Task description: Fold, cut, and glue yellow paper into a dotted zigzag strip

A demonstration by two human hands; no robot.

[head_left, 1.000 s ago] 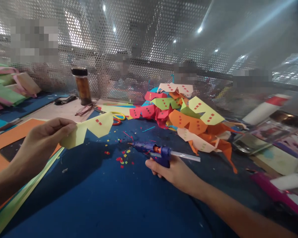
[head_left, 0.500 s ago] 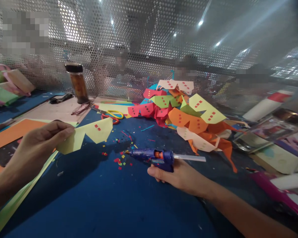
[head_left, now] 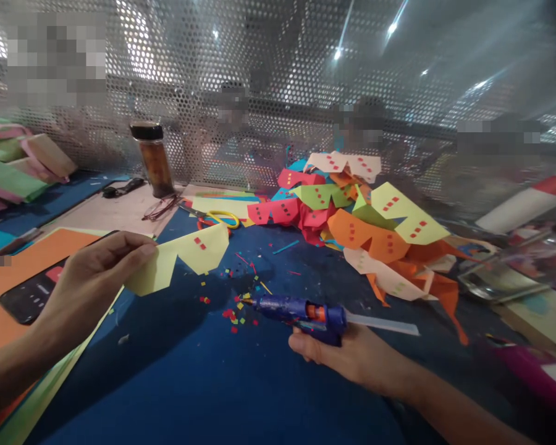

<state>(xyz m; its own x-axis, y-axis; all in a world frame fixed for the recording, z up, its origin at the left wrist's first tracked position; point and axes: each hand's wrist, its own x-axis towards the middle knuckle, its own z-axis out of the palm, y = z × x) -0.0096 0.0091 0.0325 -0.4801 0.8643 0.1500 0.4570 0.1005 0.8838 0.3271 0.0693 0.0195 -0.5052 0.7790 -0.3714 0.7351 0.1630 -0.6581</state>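
My left hand (head_left: 99, 278) pinches a pale yellow paper mask (head_left: 160, 267) by its left end, holding it above the table. Two small red squares show near the mask's right end. My right hand (head_left: 347, 352) is wrapped round the handle of a blue hot glue gun (head_left: 301, 312); its nozzle points left and a clear glue stick (head_left: 384, 324) sticks out of the back. Tiny red and yellow paper squares (head_left: 234, 316) lie scattered by the nozzle.
Behind the glue gun is a heap of coloured paper masks (head_left: 366, 232). Scissors (head_left: 222, 219) with yellow handles, a bottle (head_left: 154, 161) and glasses (head_left: 162, 207) stand or lie at the back. A phone (head_left: 28, 296) rests on orange paper at left. Perforated metal screens (head_left: 259, 55) rise behind.
The whole view has shifted, so things appear further right and slightly lower. Both hands keep the same holds on the mask and the glue gun; more of the phone shows.
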